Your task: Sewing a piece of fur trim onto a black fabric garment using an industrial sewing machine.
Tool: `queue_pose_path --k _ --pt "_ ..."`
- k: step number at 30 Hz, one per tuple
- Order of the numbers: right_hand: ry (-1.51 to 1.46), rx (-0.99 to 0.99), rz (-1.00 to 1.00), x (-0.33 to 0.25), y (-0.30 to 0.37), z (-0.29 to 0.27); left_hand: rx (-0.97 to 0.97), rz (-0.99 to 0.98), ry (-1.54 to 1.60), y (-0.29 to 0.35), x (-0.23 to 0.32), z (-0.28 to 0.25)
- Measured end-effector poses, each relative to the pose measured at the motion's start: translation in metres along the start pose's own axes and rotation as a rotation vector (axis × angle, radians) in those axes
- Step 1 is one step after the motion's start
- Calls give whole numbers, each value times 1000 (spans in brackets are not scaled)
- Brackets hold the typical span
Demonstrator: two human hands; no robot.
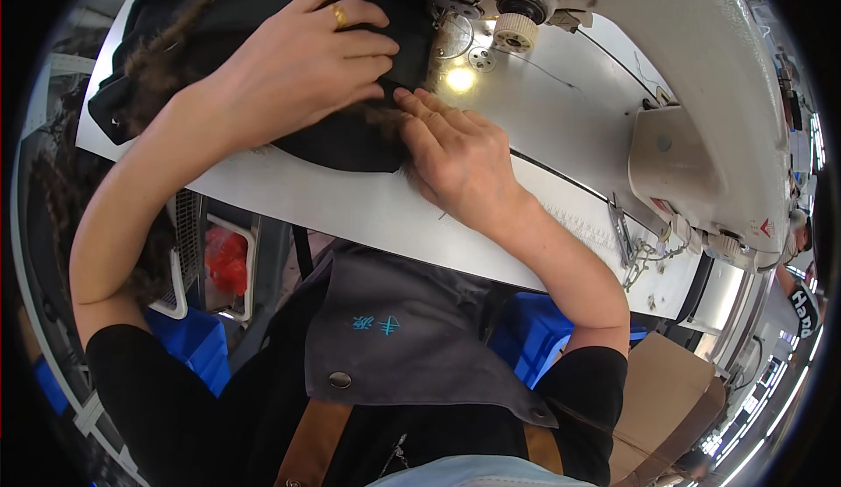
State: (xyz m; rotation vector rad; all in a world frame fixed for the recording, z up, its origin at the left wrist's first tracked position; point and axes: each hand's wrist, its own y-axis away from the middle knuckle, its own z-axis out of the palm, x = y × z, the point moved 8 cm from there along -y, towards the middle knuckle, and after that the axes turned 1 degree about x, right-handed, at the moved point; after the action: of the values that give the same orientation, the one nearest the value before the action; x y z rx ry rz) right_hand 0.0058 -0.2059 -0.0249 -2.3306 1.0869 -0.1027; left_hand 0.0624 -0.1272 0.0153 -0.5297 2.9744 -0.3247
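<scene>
The person is sitting at a white desk [368, 211] with an industrial sewing machine [701, 93], and both hands are pressing on a piece of black fabric [350, 141] that is lying on the desk's left part, its edge reaching in under the needle area [455, 14]. The left hand [298, 67], wearing a gold ring [339, 17], is lying flat over the cloth with its fingers spread and lightly curled, pinning the fabric down rather than pinching it. The right hand [455, 154] is resting just beside it, its fingers held together and straight, their tips touching the fabric's near edge where something fuzzy and brown, possibly a fur or fringe trim [385, 119], is showing; the view is too bent and shadowed there to be sure of it. Neither grip is closing around anything.

To do this step well, the left palm should be keeping even, flat pressure so the layers are not creeping, while the right fingertips are steering the edge in a straight line toward the presser foot, staying well clear of the needle. A small lamp's glare [460, 80] is lighting the machine bed near the thread spool [514, 31]. Blue bins [197, 338] and a cardboard box [666, 382] are standing below the desk.
</scene>
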Motion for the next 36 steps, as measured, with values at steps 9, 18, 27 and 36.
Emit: queue_pose_path --k 9,18,27,36 --pt "-321 54 326 28 2 -6 176 -353 73 16 36 26" --pt "-101 70 124 13 1 -8 -134 -214 -31 10 15 29" --pt "-115 14 121 9 -1 -4 -60 -219 154 5 8 45" --pt "-143 34 202 15 -3 -7 0 -213 208 1 6 43"
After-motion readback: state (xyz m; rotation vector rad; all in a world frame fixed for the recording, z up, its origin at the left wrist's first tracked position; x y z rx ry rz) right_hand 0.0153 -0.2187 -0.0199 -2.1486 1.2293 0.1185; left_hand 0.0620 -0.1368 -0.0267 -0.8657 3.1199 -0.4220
